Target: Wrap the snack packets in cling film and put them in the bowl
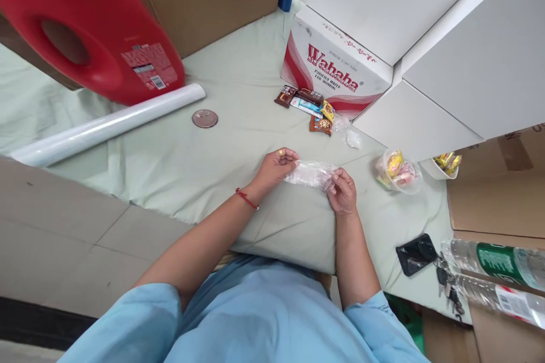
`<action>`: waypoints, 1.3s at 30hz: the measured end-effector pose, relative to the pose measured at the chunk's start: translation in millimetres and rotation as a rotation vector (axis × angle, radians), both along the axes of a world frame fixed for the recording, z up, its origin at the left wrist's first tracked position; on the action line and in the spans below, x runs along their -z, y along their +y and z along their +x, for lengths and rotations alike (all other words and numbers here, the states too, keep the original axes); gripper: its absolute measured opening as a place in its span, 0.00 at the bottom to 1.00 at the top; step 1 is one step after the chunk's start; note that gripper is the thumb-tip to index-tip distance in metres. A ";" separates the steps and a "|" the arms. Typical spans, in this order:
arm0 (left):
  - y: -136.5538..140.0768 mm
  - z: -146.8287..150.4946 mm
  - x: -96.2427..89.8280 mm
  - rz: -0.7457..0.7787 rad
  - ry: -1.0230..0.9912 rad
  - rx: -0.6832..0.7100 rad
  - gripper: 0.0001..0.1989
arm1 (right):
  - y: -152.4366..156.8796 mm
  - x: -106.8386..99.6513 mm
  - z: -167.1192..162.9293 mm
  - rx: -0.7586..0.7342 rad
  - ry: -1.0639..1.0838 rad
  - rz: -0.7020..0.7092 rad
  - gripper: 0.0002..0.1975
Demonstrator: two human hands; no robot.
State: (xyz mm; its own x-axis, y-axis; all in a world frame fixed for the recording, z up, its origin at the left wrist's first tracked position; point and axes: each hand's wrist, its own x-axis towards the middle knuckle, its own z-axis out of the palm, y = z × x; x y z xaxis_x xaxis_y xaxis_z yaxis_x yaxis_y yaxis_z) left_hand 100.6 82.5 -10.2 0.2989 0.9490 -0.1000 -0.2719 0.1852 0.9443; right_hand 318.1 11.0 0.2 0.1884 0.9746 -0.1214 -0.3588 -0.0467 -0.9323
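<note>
A clear, crinkled plastic bag (311, 174) is stretched out just above the cloth-covered table. My left hand (276, 168) pinches its left end between thumb and fingers; a ring and a red bracelet show on that arm. At the other end, my right hand (343, 188) grips the bag with its fingers closed. The bag looks flat, and I cannot make out anything inside it. Beyond my hands lies a small heap of wrapped snacks (310, 103), with brown, blue and yellow packets. Beside them are crumpled pieces of clear plastic (352, 138).
A Wahaha carton (336, 68) and white boxes stand behind. To the right are a tub of snacks (409, 178), a black phone-like object (416, 254), keys (445, 281) and plastic bottles (496, 261). Leftward lie a round disc (205, 118), a white roll (110, 125) and a red jug (106, 28).
</note>
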 end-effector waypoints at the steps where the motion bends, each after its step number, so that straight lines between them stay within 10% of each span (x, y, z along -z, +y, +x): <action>1: 0.5 -1.5 -3.1 0.003 -0.009 -0.032 0.16 | 0.0 -0.5 1.0 0.002 0.010 -0.007 0.18; 16: 5.3 -10.3 -15.9 -0.035 -0.194 -0.127 0.17 | -2.6 -4.3 6.0 0.021 0.011 0.111 0.17; 25: -33.4 -10.1 -34.7 0.350 -0.009 -0.131 0.08 | -5.5 -8.3 -1.1 0.043 -0.278 0.145 0.21; 32: -22.0 -25.0 -19.8 0.300 0.096 -0.429 0.08 | -2.0 -3.8 5.1 0.194 -0.264 0.119 0.15; 36: -45.6 -11.9 -31.0 0.490 0.275 -0.530 0.08 | -8.2 -7.4 1.6 -0.070 -0.148 -0.040 0.26; 39: -75.3 5.4 -41.5 0.718 0.352 -0.305 0.05 | -11.5 -6.1 -12.1 -0.291 -0.098 -0.070 0.30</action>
State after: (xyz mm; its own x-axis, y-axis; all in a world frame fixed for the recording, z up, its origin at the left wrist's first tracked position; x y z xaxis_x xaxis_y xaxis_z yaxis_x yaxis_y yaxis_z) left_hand 106.0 7.1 31.3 0.0847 0.8520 0.5167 0.1187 -0.5235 0.8437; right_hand 306.0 -0.5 6.3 -0.0836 0.9792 -0.1851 -0.2297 -0.1997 -0.9526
